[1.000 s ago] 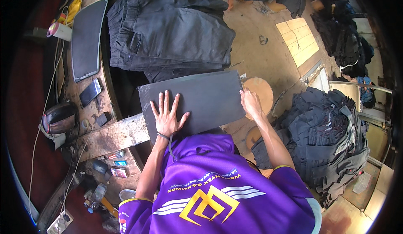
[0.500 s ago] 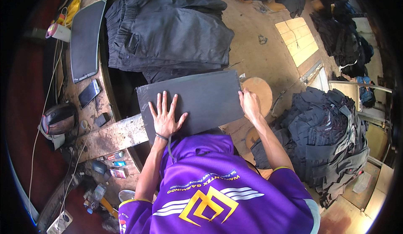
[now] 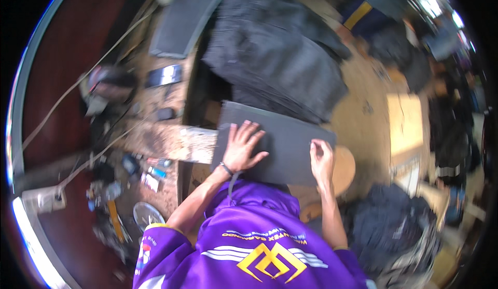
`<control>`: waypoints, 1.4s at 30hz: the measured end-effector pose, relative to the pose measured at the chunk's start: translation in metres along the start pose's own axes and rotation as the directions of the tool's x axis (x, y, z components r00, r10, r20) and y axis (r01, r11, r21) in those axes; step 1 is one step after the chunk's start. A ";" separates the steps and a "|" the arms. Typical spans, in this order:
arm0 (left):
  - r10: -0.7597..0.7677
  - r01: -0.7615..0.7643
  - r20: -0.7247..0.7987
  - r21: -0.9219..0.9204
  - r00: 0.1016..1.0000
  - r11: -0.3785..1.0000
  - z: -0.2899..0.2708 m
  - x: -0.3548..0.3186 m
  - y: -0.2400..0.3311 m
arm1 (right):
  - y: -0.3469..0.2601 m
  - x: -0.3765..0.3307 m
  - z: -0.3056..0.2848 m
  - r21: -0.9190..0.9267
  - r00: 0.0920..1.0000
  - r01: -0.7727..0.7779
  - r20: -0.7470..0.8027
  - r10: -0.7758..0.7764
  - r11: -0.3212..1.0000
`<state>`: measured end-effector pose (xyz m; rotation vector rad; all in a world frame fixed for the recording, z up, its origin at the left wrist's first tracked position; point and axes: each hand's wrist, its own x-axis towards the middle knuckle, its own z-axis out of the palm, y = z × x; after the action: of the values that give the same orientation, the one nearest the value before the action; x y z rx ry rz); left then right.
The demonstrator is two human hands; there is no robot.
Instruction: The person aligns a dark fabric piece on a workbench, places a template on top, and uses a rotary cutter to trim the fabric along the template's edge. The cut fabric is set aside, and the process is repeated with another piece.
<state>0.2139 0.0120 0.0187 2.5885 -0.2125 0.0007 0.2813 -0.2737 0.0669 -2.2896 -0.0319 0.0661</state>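
A dark grey rectangular board [image 3: 288, 146] lies across my lap, slightly tilted. My left hand [image 3: 243, 150] rests flat on its left part, fingers spread. Over the board's right end is my right hand [image 3: 322, 162], its thumb and fingertips pinched together; blur and size hide whether anything small is between them. Just beyond the board's far edge, a stack of folded black trousers [image 3: 275, 50] is piled up.
On the wooden bench [image 3: 166, 146] at left sit a phone [image 3: 165, 75], a clothes iron [image 3: 111, 84] and another dark panel [image 3: 189, 17]. A round wooden piece [image 3: 345, 170] is by the board's right end. Dark cloth pieces [image 3: 389, 227] are heaped at right.
The whole view has turned, shifting surroundings. My right hand has left the board's right edge and moved inward over its face, fingers pinched. My left hand stays flat on the board.
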 end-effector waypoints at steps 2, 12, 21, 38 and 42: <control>-0.042 -0.020 -0.208 -0.290 0.977 0.957 -0.016 0.000 -0.002 | -0.037 0.007 0.036 0.130 0.982 -0.022 0.191 -0.003 0.991; -0.357 0.121 -0.436 -0.481 0.826 0.868 -0.117 -0.052 -0.075 | -0.182 0.023 0.195 0.328 0.745 0.058 0.615 -0.260 0.943; -0.420 0.428 -0.404 -0.077 0.813 0.901 -0.184 -0.071 -0.194 | -0.258 0.033 0.292 0.356 0.684 0.223 0.606 -0.406 0.907; -0.541 0.585 -0.262 0.133 0.799 0.800 -0.212 -0.012 -0.273 | -0.132 0.096 0.210 -0.089 0.939 0.344 0.026 -0.343 0.935; -0.205 0.166 -0.305 -0.149 0.930 0.975 -0.190 0.088 -0.203 | -0.115 0.180 0.235 -0.354 0.927 0.282 -0.140 -0.348 0.892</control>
<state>0.3399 0.2677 0.0803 2.4338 0.1488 0.3264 0.4472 -0.0136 -0.0079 -2.5808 -0.3355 -0.3676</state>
